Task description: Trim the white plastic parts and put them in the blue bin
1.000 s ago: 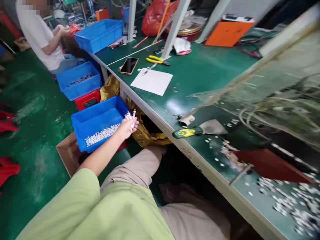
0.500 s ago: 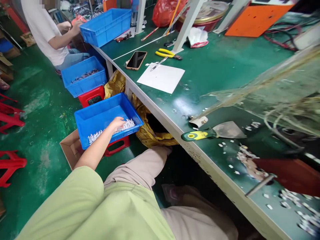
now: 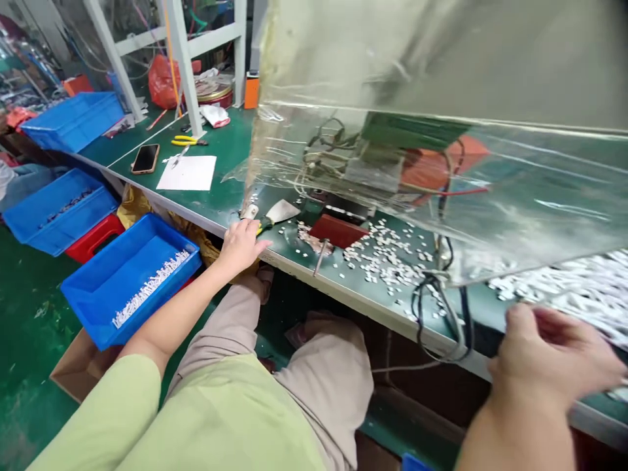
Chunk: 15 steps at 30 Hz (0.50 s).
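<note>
My left hand (image 3: 240,245) is at the table's front edge, over the handle of a scraper (image 3: 283,210). Its thumb sticks out to the side and the fingers reach forward, with no grip on the handle visible. At the right, my right hand (image 3: 554,356) is curled with thumb and fingers together beside a large heap of white small parts (image 3: 574,281). Anything between those fingertips is too small or hidden to name. A blue bin (image 3: 110,268) to my left holds a row of small white pieces (image 3: 152,288).
A clear plastic shield (image 3: 353,144) hangs over the bench in front of a small red-plated fixture (image 3: 338,230). Black and grey cables (image 3: 441,320) droop over the edge. A phone (image 3: 146,158), a paper sheet (image 3: 189,173) and yellow-handled pliers (image 3: 189,141) lie farther left.
My left hand has left the white pieces in the blue bin and moved right to the table edge. The view has turned right, bringing my right hand and the white heap into sight.
</note>
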{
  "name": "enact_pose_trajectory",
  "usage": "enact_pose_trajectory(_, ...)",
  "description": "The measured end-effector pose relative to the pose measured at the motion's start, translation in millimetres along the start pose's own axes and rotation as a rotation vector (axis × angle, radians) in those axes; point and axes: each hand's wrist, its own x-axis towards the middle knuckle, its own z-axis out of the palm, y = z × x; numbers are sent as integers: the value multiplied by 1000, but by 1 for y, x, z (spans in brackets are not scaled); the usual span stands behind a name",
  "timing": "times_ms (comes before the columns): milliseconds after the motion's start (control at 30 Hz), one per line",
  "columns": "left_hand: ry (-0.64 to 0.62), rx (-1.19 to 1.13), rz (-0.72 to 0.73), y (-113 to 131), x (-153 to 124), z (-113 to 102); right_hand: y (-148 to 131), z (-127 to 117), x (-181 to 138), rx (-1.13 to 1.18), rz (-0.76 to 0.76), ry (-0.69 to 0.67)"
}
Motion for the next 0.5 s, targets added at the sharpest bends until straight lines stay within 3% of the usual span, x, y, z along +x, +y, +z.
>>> enact_pose_trajectory(133,13,95,-22,-2,7,-10,0,10,4,76,-36,95)
enact_pose_trajectory(300,114,-125,72,-4,-7,-38,5,13,4,35,-90,97)
enact_pose_trajectory(500,185,-308,206,23,13,-15,3,14,2,-68,-129,45)
